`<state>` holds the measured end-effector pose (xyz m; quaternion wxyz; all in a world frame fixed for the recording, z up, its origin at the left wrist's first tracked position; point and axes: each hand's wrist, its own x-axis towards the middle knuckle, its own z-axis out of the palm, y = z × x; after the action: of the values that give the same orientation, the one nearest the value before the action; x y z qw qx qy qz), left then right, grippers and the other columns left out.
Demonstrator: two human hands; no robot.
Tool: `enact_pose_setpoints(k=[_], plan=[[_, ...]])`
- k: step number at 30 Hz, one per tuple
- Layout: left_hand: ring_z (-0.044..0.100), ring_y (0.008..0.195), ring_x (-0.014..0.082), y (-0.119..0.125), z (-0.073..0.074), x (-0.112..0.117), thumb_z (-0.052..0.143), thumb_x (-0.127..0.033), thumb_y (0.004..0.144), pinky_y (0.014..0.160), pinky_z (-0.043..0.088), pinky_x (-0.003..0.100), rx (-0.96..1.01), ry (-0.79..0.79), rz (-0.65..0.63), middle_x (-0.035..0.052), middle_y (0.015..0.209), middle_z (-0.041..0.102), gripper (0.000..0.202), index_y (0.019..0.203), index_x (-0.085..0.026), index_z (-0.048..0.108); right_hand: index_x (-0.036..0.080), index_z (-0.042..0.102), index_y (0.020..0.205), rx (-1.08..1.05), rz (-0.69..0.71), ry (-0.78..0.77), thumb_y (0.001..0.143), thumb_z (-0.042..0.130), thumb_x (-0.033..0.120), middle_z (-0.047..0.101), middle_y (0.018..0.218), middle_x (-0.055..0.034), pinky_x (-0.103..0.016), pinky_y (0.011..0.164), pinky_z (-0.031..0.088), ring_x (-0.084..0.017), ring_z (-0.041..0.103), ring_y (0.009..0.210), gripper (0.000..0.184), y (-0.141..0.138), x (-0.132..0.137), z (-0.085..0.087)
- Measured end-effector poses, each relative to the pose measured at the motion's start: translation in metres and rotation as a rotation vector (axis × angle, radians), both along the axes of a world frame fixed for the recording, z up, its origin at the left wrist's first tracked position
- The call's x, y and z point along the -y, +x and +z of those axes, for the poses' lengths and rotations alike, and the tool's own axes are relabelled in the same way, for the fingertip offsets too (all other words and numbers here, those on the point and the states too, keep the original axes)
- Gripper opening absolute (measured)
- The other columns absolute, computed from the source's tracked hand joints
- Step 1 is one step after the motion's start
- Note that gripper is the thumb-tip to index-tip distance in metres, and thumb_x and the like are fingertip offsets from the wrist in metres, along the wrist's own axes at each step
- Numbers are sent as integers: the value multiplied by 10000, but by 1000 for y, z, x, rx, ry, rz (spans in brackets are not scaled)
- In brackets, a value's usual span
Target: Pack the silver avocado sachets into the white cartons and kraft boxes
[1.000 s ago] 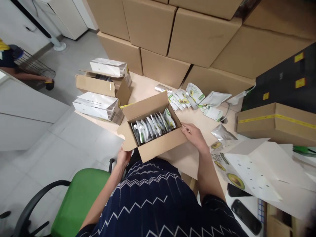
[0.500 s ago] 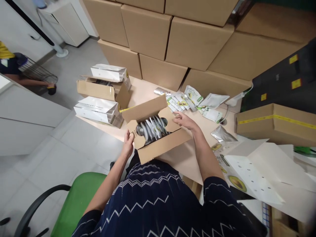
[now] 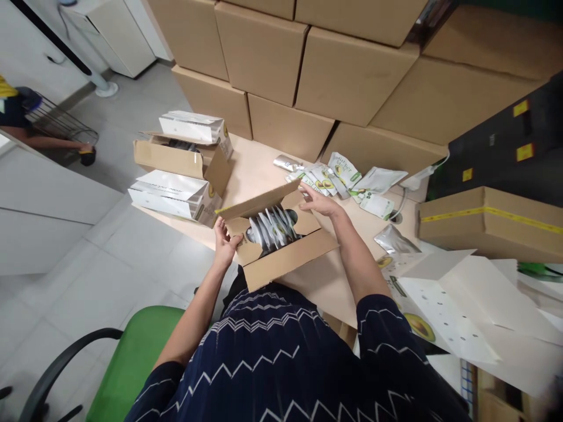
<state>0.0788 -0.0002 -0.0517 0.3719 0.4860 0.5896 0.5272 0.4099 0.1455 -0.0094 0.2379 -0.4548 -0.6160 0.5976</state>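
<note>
A cardboard box (image 3: 288, 261) with raised flaps sits at the near edge of the table, in front of my body. Inside it stands a row of silvery pouches (image 3: 272, 227), some with avocado pictures. My left hand (image 3: 225, 245) is at the box's left end, its thumb on the short end flap and its fingers up by the corner of the far long flap. At the right end, my right hand (image 3: 320, 203) holds the far flap's corner between thumb and fingers. Fingertips behind the cardboard are partly hidden.
White-green avocado pouches (image 3: 345, 170) lie behind the box. White cartons (image 3: 167, 192) and an open brown box (image 3: 169, 158) stand left. Stacked cartons (image 3: 290, 123) wall the back. Unfolded white packaging (image 3: 440, 305) lies right, a green chair (image 3: 141, 357) lower left. Another person's hand (image 3: 85, 147) shows far left.
My left hand has shifted its fingers up toward the far flap's corner. My right hand has moved slightly left onto that flap, which now leans further inward over the box.
</note>
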Motion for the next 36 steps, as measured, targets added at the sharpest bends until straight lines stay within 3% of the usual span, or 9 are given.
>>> enact_pose_setpoints(k=[4, 7, 11, 16, 21, 25, 29, 33, 36], plan=[[476, 1326, 275, -4, 4, 11, 661, -410, 839, 1084, 424, 468, -318, 102, 66, 116, 1347, 504, 425, 1225, -255, 576, 262, 701, 1240, -75, -14, 127, 719, 695, 336, 465, 1536, -54, -433, 1154, 343, -274, 417, 1409, 527, 8, 5, -4], [403, 1391, 285, -15, 15, 24, 566, -353, 913, 1148, 338, 493, -586, 186, 3, 122, 1407, 477, 267, 1129, -234, 668, 254, 737, 1180, -1, 22, 141, 828, 617, 372, 432, 1568, -45, -447, 1171, 321, -274, 376, 1450, 390, 24, 20, -3], [270, 1479, 322, -32, 38, 42, 442, -263, 926, 1181, 228, 561, -907, 124, -345, 89, 1489, 500, 483, 1395, -261, 557, 326, 575, 1414, 204, 153, 236, 939, 472, 348, 400, 1589, 3, -495, 1200, 286, -250, 338, 1477, 487, 40, 46, 5], [156, 1507, 432, -32, 63, 52, 648, -424, 755, 1190, 101, 646, -1119, -62, -608, 136, 1646, 260, 990, 1601, -174, 198, 285, 227, 1612, 362, 386, 285, 887, 592, 387, 246, 1657, -42, -467, 1238, 242, -273, 258, 1514, 818, 45, 61, 15], [179, 1505, 433, -26, 61, 50, 726, -647, 707, 1194, 121, 654, -948, -73, -568, 171, 1627, 292, 1094, 1584, -196, 253, 284, 218, 1611, 326, 479, 111, 762, 739, 443, 228, 1661, -78, -450, 1164, 377, -309, 378, 1444, 1009, 50, 48, 25], [380, 1431, 329, -21, 46, 41, 627, -572, 867, 1182, 294, 555, -652, 45, -352, 129, 1499, 482, 627, 1403, -261, 533, 244, 557, 1406, 239, 185, 34, 792, 693, 431, 497, 1485, -93, -450, 1058, 470, -282, 575, 1226, 656, 39, 44, 27], [505, 1309, 275, -8, 36, 33, 625, -476, 898, 1127, 404, 509, -548, 134, -142, 126, 1342, 544, 432, 1253, -230, 621, 190, 597, 1288, 157, -60, 40, 765, 697, 448, 637, 1247, -98, -428, 922, 538, -247, 632, 1047, 592, 18, 53, 14], [460, 1358, 314, 6, 34, 43, 605, -479, 908, 1131, 397, 525, -527, 41, -57, 159, 1463, 405, 467, 1295, -218, 608, 240, 565, 1373, 209, -46, 185, 866, 589, 466, 571, 1399, -89, -452, 1083, 438, -260, 541, 1269, 556, 9, 62, 6], [415, 1406, 382, 13, 33, 59, 700, -543, 819, 1108, 408, 571, -510, -198, -130, 164, 1575, 272, 765, 1490, -292, 431, 298, 520, 1452, 295, 45, 198, 929, 501, 481, 498, 1505, -56, -469, 1145, 383, -280, 445, 1391, 555, 10, 68, 13]])
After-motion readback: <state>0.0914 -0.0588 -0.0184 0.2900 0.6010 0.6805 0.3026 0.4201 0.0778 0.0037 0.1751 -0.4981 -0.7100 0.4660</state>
